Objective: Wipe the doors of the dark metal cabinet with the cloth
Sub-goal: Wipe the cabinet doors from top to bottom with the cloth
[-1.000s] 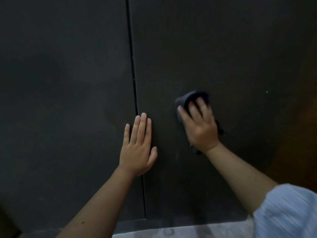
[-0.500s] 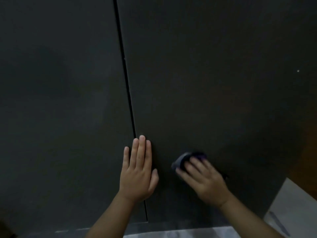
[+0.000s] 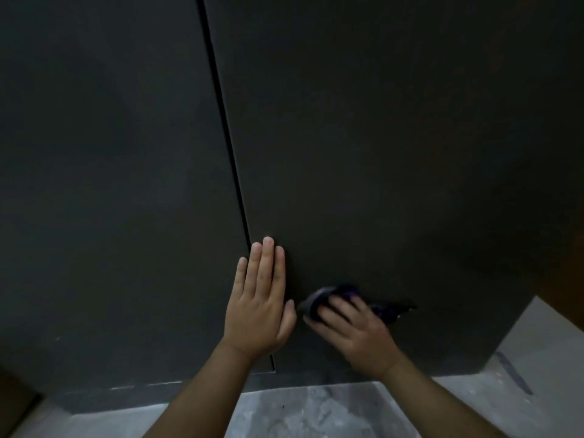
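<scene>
Cabinet (image 3: 379,153) fills the view, two dark doors shut, thin vertical seam (image 3: 227,147) between them running down to the bottom edge. Right door (image 3: 395,128) has a wide bare face above and to the right of the hands; its right edge meets a brown surface (image 3: 568,241). Grey mottled floor (image 3: 316,412) sits just below the door bottoms. Left hand (image 3: 259,308) lies flat, fingers straight and together, pressed across the seam low down. Right hand (image 3: 357,333) just beside it, fingers bent over the cloth (image 3: 322,300), pressing it on the right door near the bottom. Cloth is dark with purple, bunched, long axis roughly horizontal, loose end trailing right. Can't tell whether the thumb grips it.
</scene>
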